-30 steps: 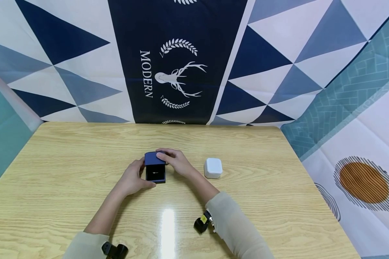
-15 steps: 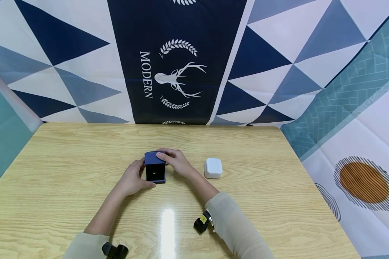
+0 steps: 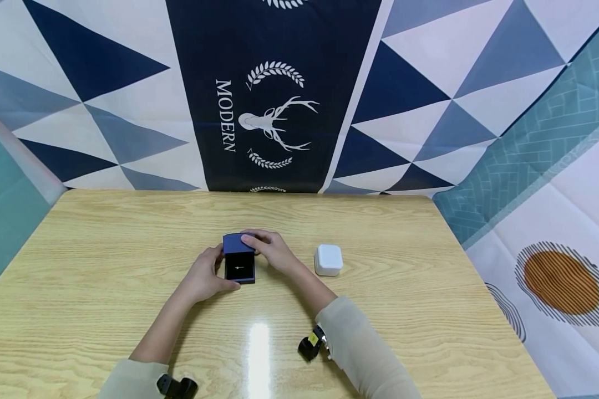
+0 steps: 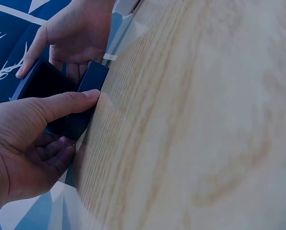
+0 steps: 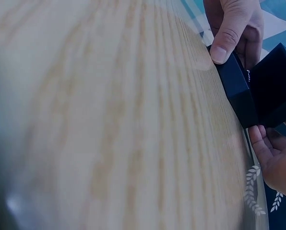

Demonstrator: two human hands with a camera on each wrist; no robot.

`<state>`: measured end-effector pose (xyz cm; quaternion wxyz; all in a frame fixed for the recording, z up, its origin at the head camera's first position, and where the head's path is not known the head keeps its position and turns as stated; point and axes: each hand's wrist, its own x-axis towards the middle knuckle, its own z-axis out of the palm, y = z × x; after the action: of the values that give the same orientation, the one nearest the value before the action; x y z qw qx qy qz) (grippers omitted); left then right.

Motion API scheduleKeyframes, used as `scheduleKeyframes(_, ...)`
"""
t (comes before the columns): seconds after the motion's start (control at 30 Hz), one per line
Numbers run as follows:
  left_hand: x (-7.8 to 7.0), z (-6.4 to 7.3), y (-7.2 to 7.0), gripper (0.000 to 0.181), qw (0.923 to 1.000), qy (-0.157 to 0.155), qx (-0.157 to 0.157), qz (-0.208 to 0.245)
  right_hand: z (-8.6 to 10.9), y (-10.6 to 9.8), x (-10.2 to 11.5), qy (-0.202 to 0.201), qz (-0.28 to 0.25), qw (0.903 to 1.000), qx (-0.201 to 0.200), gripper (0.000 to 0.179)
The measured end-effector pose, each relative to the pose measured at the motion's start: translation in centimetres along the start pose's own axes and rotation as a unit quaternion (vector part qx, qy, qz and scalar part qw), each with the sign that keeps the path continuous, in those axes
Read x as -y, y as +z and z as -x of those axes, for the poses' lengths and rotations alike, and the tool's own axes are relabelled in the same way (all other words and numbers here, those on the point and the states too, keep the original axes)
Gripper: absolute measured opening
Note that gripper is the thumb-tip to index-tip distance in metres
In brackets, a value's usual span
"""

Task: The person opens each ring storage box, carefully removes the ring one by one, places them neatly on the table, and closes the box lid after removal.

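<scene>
Ring box (image 3: 237,249), white cube (image 3: 328,260), right hand (image 3: 274,250) between

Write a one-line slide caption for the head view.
Left hand and right hand hold an open blue box on a table, a white cube to the right.

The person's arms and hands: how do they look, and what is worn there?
The left sleeve and right sleeve are plain beige. The left device and right device beside them are small and black; the right one bears a yellow patch. The left hand and right hand wear no gloves.
</scene>
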<state>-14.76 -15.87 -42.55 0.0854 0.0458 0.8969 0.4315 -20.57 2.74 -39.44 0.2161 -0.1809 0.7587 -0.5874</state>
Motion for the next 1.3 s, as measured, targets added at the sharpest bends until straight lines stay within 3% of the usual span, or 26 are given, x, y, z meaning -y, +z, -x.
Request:
scheduleKeyframes(0.3, -0.1, 0.0, 0.0, 0.099, 1.0000, -0.004, 0.000, -0.002, -1.7, 0.0, -3.0, 0.002, 0.000, 0.9998, -0.021, 0.043)
scheduleKeyframes(0.57, -0.1, 0.1, 0.1, 0.099, 1.0000, -0.008, 0.000, 0.002, -1.5, 0.0, -3.0, 0.009, -0.001, 0.9996, -0.027, 0.051)
scheduleKeyframes(1.3, 0.0, 0.0, 0.1, 0.100, 1.0000, -0.008, 0.002, 0.002, -1.6, 0.1, -2.8, 0.013, -0.005, 0.9993, -0.034, 0.049)
